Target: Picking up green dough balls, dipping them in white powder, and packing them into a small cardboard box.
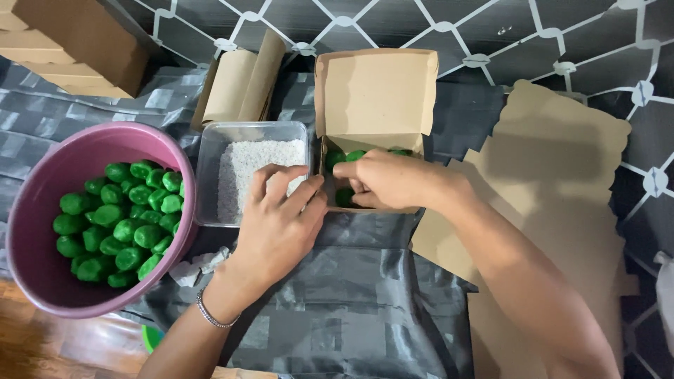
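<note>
A small brown cardboard box (372, 105) sits open at the middle of the grey-covered work surface (351, 309), its lid standing up at the far side so the mouth faces the person; its long axis runs left to right. Inside lie several round green sweet pieces (354, 155), only partly visible behind the hands.

The right hand (390, 181) comes in from the lower right, forearm slanting up and to the left, and lies palm-down over the box mouth. Its fingers are curled toward the pieces, and it seems to pinch one, though the fingertips are hidden and I cannot tell for sure. The left hand (277, 224), wearing a silver bracelet (210, 314), rises from the bottom edge with fingers spread flat against the box's left wall, steadying it without closing on anything.

Just left of the box is a clear plastic tub of white grated flakes (246, 175), and farther left a pink plastic bowl (42, 210) heaped with more green pieces.
</note>
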